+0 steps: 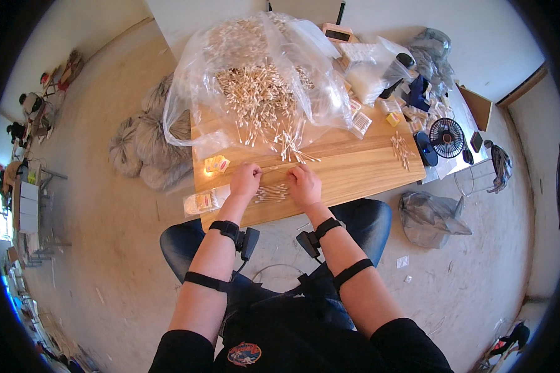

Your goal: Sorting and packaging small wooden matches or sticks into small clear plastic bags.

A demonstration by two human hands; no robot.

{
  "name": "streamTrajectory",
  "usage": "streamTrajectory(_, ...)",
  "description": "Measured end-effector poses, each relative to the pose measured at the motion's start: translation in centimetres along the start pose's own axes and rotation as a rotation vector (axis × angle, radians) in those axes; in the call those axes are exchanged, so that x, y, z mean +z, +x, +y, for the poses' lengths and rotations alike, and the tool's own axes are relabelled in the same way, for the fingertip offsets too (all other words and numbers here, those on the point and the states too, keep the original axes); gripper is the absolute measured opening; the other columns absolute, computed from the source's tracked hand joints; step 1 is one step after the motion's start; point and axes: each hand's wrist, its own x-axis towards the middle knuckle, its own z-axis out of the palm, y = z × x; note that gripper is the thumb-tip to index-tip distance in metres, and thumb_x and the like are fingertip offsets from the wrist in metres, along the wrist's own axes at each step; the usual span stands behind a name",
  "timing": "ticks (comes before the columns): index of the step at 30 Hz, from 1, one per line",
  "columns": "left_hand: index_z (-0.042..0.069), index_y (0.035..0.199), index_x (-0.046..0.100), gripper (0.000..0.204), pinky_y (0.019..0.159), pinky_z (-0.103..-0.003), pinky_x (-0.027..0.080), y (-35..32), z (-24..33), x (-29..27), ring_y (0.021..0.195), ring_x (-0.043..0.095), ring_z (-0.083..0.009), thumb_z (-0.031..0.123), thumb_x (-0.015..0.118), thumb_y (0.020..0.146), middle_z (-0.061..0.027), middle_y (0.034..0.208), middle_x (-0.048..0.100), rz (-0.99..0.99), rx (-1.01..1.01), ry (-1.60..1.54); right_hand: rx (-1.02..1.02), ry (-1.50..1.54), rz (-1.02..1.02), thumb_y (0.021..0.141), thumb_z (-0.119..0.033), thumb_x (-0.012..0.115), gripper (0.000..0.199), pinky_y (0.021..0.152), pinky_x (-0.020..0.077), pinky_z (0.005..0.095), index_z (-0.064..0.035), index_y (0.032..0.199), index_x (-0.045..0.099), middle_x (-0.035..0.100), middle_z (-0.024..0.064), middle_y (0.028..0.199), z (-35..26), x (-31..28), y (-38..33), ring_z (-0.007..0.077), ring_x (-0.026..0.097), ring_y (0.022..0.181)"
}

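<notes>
At the near part of the wooden table (348,163), my left hand (246,180) and my right hand (304,185) are set a short way apart, fingers curled and closed. A thin pale stick, which looks like a cotton swab (274,168), spans between their fingertips. Below it, between my wrists, a row of cotton swabs (272,193) lies side by side on the wood. Beyond my hands, loose swabs (292,148) spill from a big clear plastic bag (186,93) heaped with swabs (255,90). My fingers hide the exact grip.
Left of my left hand lie a small yellow packet (217,163) and a clear pack with an orange label (200,202). More swabs (402,153) lie at the right edge, near a black fan (447,137). Grey sacks (158,146) and a grey bag (429,217) rest on the floor.
</notes>
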Motion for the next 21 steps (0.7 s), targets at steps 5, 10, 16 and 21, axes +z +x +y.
streamTrajectory(5, 0.006, 0.081, 0.07, 0.005, 0.07, -0.038, 0.051, -1.3, -1.3, -0.1, 0.079, 0.064, -0.0289, 0.01, 0.071, 0.078, -0.0118, 0.083, 0.062, 0.049, 0.064, -0.1, -0.071, -0.005, -0.068, 0.081, -0.012, 0.066, 0.004, 0.069, 0.0516, 0.0414, -0.0093, 0.084, 0.068, 0.064, 0.0083, 0.083, 0.2, 0.0, -0.3, 0.032, 0.064, 0.079)
streamTrajectory(10, 0.007, 0.081, 0.071, 0.004, 0.07, -0.038, 0.05, -2.6, -1.1, -0.3, 0.081, 0.061, -0.029, 0.009, 0.07, 0.078, -0.0108, 0.084, 0.062, 0.029, 0.167, 0.042, 0.082, -0.046, -0.003, 0.083, -0.017, 0.066, 0.011, 0.076, 0.0514, 0.0454, -0.0125, 0.092, 0.067, 0.062, 0.0124, 0.098, 1.5, -1.4, 1.3, 0.0343, 0.062, 0.092)
streamTrajectory(16, 0.006, 0.086, 0.071, 0.007, 0.077, -0.039, 0.051, -3.9, -1.0, -0.6, 0.088, 0.06, -0.0288, 0.009, 0.069, 0.08, -0.0113, 0.091, 0.06, 0.013, 0.168, -0.067, 0.242, -0.342, -0.105, 0.085, -0.014, 0.062, 0.012, 0.08, 0.0503, 0.0473, -0.0075, 0.095, 0.061, 0.059, 0.0164, 0.101, 3.8, -3.5, 3.9, 0.0369, 0.06, 0.095)
streamTrajectory(21, 0.008, 0.121, 0.057, 0.05, 0.095, -0.045, 0.046, -7.2, -0.6, 0.5, 0.111, 0.056, -0.0347, 0.019, 0.075, 0.076, -0.0153, 0.119, 0.057, 0.185, 0.239, -0.11, 0.265, -0.25, 0.009, 0.088, -0.014, 0.06, 0.011, 0.079, 0.0494, 0.0472, -0.0049, 0.093, 0.059, 0.059, 0.0182, 0.097, 5.7, -3.4, 3.1, 0.0373, 0.06, 0.091)
